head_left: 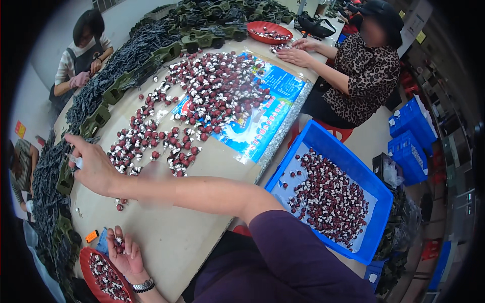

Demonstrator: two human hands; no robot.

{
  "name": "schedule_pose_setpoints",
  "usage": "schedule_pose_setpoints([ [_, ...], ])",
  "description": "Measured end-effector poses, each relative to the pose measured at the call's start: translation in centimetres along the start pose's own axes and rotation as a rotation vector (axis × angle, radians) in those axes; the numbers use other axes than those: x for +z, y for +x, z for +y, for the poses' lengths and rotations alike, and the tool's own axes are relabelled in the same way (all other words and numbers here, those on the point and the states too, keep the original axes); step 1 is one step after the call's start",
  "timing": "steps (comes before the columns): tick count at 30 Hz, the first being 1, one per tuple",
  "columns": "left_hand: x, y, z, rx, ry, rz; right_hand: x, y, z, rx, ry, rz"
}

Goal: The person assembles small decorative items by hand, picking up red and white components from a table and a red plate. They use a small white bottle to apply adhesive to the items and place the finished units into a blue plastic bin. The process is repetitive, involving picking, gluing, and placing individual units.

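A: Where are the hands?

B: The right hand (96, 169) reaches across to the surface's left edge, fingers pinched on a small pale piece (76, 160) beside the dark green toy parts (64, 177). The left hand (124, 255) lies palm up at the near edge, fingers loosely curled round a few red-and-white pieces (119, 243), over the red tray (86, 262).

A: Advice?

B: Keep that palm level; lift the pinched piece clear of the pile.

Long beige worktable (166, 237), pale floor (374, 136), stacked blue crates (411, 121) at right, possibly dim shelving (454, 151) behind.
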State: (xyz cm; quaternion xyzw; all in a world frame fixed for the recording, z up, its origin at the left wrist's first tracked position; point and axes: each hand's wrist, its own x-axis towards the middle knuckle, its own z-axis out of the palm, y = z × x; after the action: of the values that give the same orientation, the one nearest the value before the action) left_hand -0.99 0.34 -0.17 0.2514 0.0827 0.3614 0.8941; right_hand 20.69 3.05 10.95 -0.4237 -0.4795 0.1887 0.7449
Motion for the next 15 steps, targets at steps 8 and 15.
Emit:
schedule_pose_setpoints([
  [8,-1.4,0.4,0.5,0.082,-0.022,0.027,0.8,5.4,0.7,-0.188,-0.021,0.199],
  [15,-2.4,-0.4,2.2,0.143,-0.080,-0.107,0.8,-4.1,0.3,-0.004,0.185,-0.037],
])
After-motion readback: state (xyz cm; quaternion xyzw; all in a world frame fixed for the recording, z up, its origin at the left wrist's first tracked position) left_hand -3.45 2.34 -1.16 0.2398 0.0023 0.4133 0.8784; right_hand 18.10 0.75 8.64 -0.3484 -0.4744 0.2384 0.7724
